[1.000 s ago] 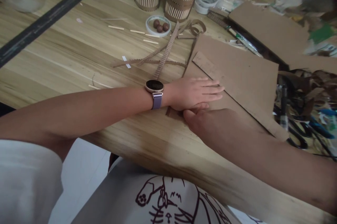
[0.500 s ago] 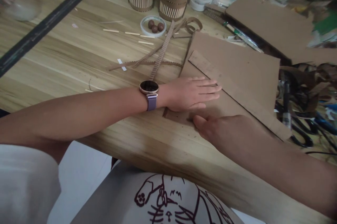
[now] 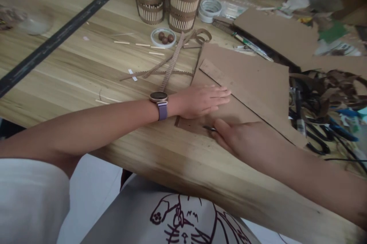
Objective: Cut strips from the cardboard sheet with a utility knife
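My left hand (image 3: 200,100), with a watch (image 3: 158,96) on the wrist, lies flat and palm down on a brown cardboard sheet (image 3: 266,79). Its fingertips reach the edge of a narrow cardboard strip (image 3: 249,98) lying slantwise across the sheet. Close to the sheet's near edge, my right hand (image 3: 235,135) is closed around a slim tool (image 3: 210,128). Only the tool's thin dark, shiny tip sticks out past the thumb, pointing left over the cardboard. The rest of it is hidden in the hand, so its exact kind cannot be made out.
Corrugated strips (image 3: 172,66) and small sticks (image 3: 122,42) lie left of the sheet. Behind are a ring with brown balls (image 3: 165,38), stick-covered cylinders (image 3: 183,3) and tape rolls (image 3: 210,8). Scissors (image 3: 318,137) and cardboard scraps (image 3: 327,91) crowd the right. A black bar (image 3: 65,33) crosses upper left.
The view has shifted slightly. My right hand has turned a little, and the tool's tip now shows beyond its thumb. My left hand stays flat on the cardboard, fingers somewhat closer together.
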Demonstrator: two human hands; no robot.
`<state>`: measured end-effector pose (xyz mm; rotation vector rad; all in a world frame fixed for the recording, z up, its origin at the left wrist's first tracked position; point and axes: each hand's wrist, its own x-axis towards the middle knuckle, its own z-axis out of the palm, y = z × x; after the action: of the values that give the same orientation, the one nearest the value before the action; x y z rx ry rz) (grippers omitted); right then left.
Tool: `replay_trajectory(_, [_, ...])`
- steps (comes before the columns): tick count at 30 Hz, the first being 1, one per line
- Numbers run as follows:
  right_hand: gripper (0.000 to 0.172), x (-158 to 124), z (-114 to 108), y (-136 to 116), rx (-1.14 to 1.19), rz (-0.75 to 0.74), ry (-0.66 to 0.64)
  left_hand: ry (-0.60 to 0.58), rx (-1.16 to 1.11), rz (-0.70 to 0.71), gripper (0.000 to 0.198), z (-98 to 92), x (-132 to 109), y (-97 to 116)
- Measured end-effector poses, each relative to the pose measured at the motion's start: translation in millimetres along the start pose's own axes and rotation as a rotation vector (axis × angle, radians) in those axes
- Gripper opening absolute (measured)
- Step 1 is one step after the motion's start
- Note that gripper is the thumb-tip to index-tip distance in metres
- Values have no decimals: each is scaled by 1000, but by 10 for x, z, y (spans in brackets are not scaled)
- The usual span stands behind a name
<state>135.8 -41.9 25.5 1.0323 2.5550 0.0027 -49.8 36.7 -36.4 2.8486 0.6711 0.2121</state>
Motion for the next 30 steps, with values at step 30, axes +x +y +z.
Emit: replay_trajectory(30, [27, 499, -182, -403, -137, -30, -125, 66, 93, -25, 44, 93, 90, -45])
